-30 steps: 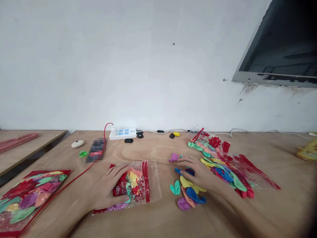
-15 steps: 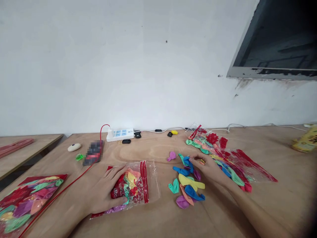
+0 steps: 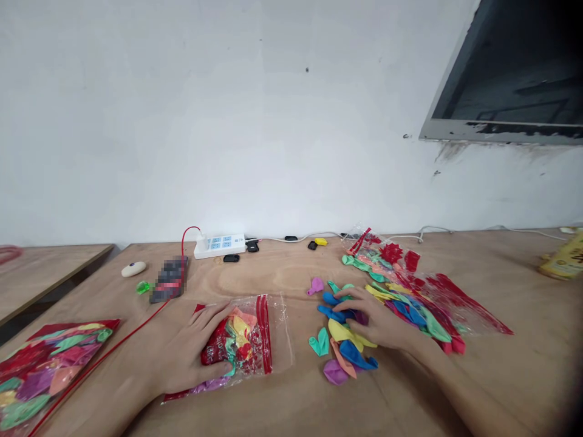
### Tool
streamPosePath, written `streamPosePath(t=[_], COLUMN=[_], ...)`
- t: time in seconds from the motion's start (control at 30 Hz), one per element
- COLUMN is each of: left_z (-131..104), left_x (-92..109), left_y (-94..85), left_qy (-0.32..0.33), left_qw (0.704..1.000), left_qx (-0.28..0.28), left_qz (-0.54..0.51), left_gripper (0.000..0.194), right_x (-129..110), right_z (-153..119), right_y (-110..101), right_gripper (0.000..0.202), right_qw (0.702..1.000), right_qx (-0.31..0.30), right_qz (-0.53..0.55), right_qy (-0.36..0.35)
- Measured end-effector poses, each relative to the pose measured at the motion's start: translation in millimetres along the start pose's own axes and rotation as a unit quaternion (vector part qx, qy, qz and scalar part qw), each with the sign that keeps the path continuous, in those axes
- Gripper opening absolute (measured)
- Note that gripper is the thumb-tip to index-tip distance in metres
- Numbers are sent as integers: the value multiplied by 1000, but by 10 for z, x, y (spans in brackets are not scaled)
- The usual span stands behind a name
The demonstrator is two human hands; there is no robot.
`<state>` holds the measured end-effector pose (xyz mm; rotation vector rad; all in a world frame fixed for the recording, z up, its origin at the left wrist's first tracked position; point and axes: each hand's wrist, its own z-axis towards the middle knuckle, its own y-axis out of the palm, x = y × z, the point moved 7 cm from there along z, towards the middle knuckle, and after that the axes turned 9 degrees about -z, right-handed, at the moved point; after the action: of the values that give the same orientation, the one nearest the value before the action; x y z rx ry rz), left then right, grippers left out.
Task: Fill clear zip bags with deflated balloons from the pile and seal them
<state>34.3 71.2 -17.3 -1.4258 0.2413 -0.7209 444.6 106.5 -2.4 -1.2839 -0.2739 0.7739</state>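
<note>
My left hand [image 3: 191, 346] lies flat over a clear zip bag of balloons [image 3: 246, 340] with red printing, fingers stretched out, covering the bag's left part. Loose balloons in blue, yellow, green, orange and purple lie in a pile right of this bag. Over the upper part of the pile is my right hand [image 3: 368, 315], its fingers apart and reaching onto a blue balloon [image 3: 330, 298]; whether they pinch it is not visible. Just below the hand are a yellow balloon [image 3: 344, 335] and another blue balloon [image 3: 357, 355]. A purple balloon [image 3: 315, 285] sits farther back.
Two more balloon bags [image 3: 410, 279] lie behind my right hand. Another full bag [image 3: 54, 364] is at the left, crossed by a red cable [image 3: 122, 337]. A power strip [image 3: 223, 245], a phone [image 3: 169, 279] and a yellow package [image 3: 565, 258] are also on the table.
My right hand has come slightly nearer, and its fingers have gone from pinching a blue balloon to spread over the pile. The left hand stays on its bag.
</note>
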Motion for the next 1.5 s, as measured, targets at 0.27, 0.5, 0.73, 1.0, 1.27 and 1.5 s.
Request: streamPosePath(t=[0.27,0.5,0.73,1.0,1.27,1.5], left_z=[34,24,49,6,-1,8], left_x=[109,45,144,66,5,24], left_y=[-104,-18,-122,-72,6,1], left_qy=[-6,-6,-23,-7,-5,0], left_qw=[1000,1000,1000,1000,999,999], left_qx=[-3,-19,-22,-18,-9,-10], left_qz=[-15,-22,-1,7,-31,-33], left_gripper=[101,100,101,100,100,100], right_x=[188,329,503,550,627,504], right_z=[44,29,2,-49,-72,-55], right_y=[89,80,244,289,266,59], right_gripper=[29,53,57,55,50,39], right_qw=[997,935,864,773,807,925], right_qx=[43,124,151,163,188,227], right_qz=[12,255,396,536,470,233], right_qy=[64,212,274,298,304,195])
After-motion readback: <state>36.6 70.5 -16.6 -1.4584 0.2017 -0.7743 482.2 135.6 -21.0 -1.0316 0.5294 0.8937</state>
